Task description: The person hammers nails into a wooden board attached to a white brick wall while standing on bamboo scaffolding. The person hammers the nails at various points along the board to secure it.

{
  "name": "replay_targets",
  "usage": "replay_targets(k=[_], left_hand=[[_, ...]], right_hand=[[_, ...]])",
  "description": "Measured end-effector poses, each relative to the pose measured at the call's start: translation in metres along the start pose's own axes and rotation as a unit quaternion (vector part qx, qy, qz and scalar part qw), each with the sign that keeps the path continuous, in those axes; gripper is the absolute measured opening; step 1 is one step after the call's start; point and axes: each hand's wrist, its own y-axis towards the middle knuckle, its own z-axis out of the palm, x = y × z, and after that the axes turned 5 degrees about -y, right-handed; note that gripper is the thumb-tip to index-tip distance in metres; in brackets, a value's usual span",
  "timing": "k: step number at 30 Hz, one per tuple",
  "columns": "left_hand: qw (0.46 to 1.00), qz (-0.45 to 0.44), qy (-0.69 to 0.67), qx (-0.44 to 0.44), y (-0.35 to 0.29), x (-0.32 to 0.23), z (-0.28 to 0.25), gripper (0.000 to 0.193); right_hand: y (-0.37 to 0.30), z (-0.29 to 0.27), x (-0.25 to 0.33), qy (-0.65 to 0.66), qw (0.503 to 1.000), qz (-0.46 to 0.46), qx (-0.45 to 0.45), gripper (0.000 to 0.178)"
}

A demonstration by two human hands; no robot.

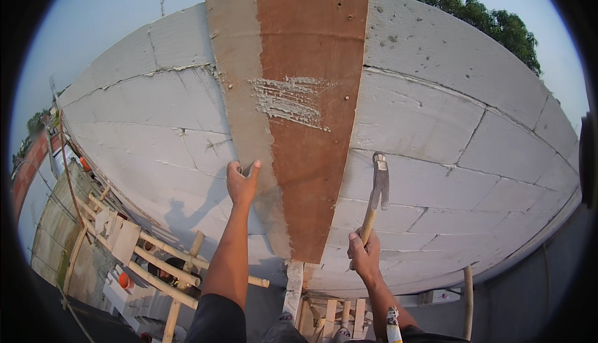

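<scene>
My right hand (364, 253) is closed round the wooden handle of a claw hammer (379, 184). The hammer points upward, its metal head in front of the block wall, right of the board. My left hand (242, 184) is at the left edge of a tall board (308, 175). Its thumb stands apart from its bent fingers, and I see nothing held in it; whether it touches the board I cannot tell. Red-brown covers most of the board, with a grey strip down the left and a rough grey mortar smear (293, 101) across the upper middle.
A pale block wall (423, 116) with mortar joints spreads behind the board on both sides. Bamboo scaffold poles (165, 274) cross at lower left, above stacked blocks (134, 305) and an orange helmet-like object (124, 281). Wooden planks (329, 318) lie below by my feet.
</scene>
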Motion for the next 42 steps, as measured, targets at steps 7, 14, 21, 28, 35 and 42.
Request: replay_targets(k=[7,14,21,28,35,42], left_hand=[[0.999,0.014,-0.029,0.028,0.01,0.004,-0.016,0.074],[0.998,0.059,0.009,0.036,0.008,-0.004,-0.02,0.067],[0.998,0.056,0.003,0.038,0.008,0.0,-0.016,0.071],[0.999,0.043,-0.013,0.03,0.007,0.004,-0.016,0.074],[0.998,0.009,-0.042,0.055,0.002,-0.008,-0.02,0.073],[0.999,0.001,-0.02,0.039,0.006,-0.01,-0.02,0.072]], right_hand=[[0.06,-0.03,0.147,0.017,0.997,0.038,0.071,0.028],[0.115,-0.008,0.235,-0.023,0.998,-0.061,-0.011,0.027],[0.164,0.021,0.289,-0.296,0.935,-0.183,-0.072,0.03],[0.16,0.053,0.277,-0.285,0.943,-0.152,-0.086,0.026],[0.156,0.075,0.259,-0.294,0.932,-0.149,-0.152,0.025],[0.169,0.067,0.262,-0.311,0.928,-0.155,-0.135,0.029]])
